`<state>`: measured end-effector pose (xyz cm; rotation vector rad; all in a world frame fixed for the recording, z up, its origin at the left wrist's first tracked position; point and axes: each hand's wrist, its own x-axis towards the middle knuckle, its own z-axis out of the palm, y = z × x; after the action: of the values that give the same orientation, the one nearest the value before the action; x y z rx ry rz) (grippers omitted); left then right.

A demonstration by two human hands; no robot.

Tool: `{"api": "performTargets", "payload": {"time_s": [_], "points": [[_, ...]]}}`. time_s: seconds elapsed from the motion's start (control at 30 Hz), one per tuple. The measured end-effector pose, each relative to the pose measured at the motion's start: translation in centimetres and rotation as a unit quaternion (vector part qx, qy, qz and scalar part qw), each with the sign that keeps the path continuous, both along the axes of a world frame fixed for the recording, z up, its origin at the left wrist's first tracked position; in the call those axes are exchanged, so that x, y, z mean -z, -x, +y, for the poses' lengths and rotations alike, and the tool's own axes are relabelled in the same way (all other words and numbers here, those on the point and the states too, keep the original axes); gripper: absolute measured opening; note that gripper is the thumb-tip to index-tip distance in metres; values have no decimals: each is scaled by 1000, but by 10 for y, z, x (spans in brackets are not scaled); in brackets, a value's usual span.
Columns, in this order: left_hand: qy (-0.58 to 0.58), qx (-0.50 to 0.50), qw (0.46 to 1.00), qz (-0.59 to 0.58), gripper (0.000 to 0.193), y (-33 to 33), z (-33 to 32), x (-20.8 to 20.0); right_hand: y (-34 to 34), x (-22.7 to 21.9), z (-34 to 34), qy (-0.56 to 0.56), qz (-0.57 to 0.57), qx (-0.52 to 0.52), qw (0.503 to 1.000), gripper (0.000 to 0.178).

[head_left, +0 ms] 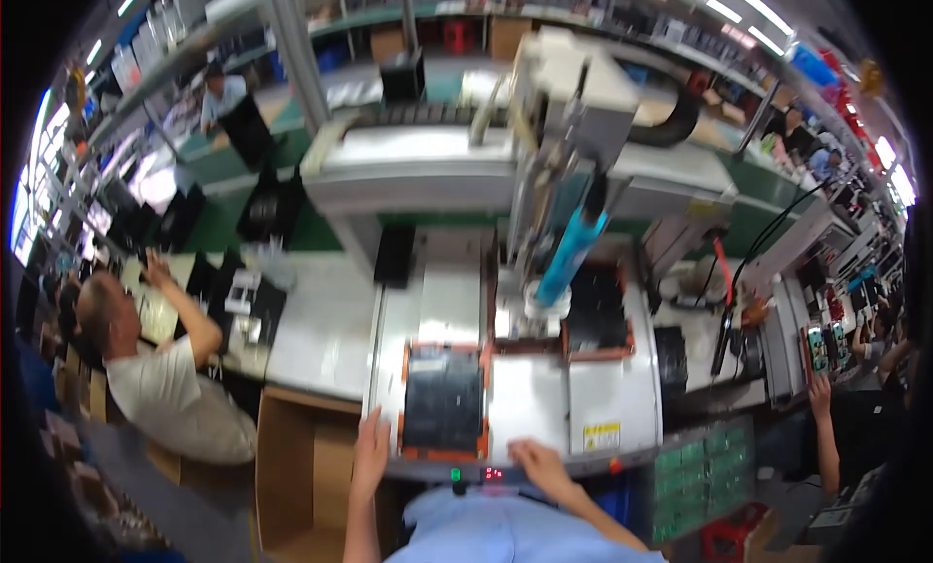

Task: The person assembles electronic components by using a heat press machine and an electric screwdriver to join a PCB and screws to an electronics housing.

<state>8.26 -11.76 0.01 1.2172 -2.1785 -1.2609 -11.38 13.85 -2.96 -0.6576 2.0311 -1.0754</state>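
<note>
My left hand [370,451] is at the left front corner of a white-topped bench machine [525,398], its fingers stretched out and holding nothing. Just right of it, a black rectangular panel [442,398] lies in an orange-edged fixture [483,443]. My right hand [540,469] is over the machine's front edge, fingers loosely bent and apart, with nothing visible in them. Farther back, a cyan electric screwdriver [571,257] hangs tilted from the machine's head. Beside its tip a second black panel [596,313] sits in another orange-edged fixture.
Along the machine's front are a green-lit button [455,475] and a red display [494,474]. An open cardboard box [292,466] stands left, near a seated co-worker [165,388]. At right are a green tray [702,475], a red stool [736,534] and another person's arm [824,427].
</note>
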Motion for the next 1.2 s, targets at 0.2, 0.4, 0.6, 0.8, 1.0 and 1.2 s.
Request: {"api": "performTargets", "payload": {"time_s": [0.2,0.4,0.6,0.8,1.0,1.2], "points": [[116,23,992,-53,47,-25,-24,63,-14,7,-8,43,140,-31,989,24],[159,23,987,-32,58,-11,-23,74,-12,19,-30,-10,136,-37,990,28],[202,-83,974,-63,44,18,-13,65,-3,23,-46,-9,159,-10,987,22],[191,-102,974,-66,41,16,-6,63,-10,14,-46,30,164,29,986,19],[207,-104,969,-82,41,10,-1,61,-15,16,-39,50,189,21,980,20],[194,-110,972,-78,41,13,0,56,-11,10,-38,46,160,10,986,19]]}}
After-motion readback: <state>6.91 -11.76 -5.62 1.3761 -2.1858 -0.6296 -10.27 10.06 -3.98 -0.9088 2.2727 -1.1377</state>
